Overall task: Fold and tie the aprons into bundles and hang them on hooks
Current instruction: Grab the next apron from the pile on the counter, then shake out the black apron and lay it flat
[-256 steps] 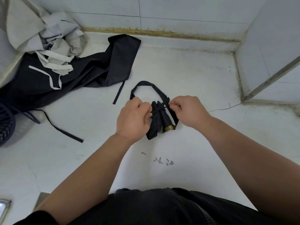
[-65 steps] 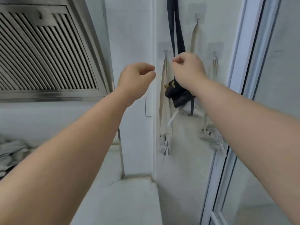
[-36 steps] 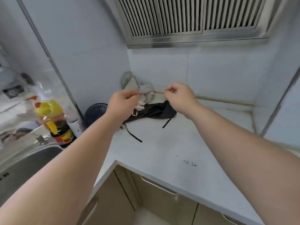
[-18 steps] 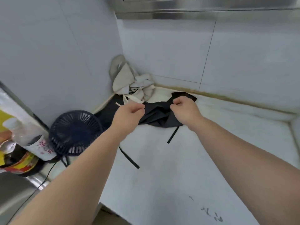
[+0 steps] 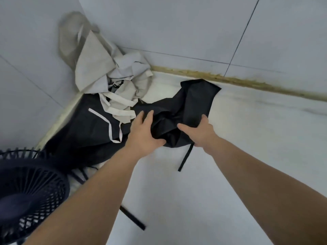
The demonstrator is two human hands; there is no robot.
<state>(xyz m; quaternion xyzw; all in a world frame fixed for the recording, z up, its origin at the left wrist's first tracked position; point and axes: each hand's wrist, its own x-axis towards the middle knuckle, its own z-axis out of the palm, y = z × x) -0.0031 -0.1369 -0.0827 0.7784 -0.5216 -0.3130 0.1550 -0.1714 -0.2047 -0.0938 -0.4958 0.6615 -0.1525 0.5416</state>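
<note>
A crumpled black apron (image 5: 192,101) lies on the white counter (image 5: 238,174) near the corner. My left hand (image 5: 143,133) grips its bunched near edge, fingers on top and thumb below. My right hand (image 5: 200,131) grips the same fabric just to the right, thumb pointing left across the cloth. One black strap (image 5: 184,160) trails toward me below the right hand. A heap of pale grey aprons (image 5: 109,73) is piled in the corner, partly on a dark apron with white trim (image 5: 85,128). No hooks are in view.
A dark blue desk fan (image 5: 26,195) stands at the lower left, close to my left forearm. Another black strap (image 5: 132,218) lies on the counter under that arm. Tiled walls close the back and left; a stained seam (image 5: 247,84) runs along the back wall.
My head has dropped closer to the counter corner. Both hands, held just above the pile half a second ago, have come down onto the black apron and taken hold of it.
</note>
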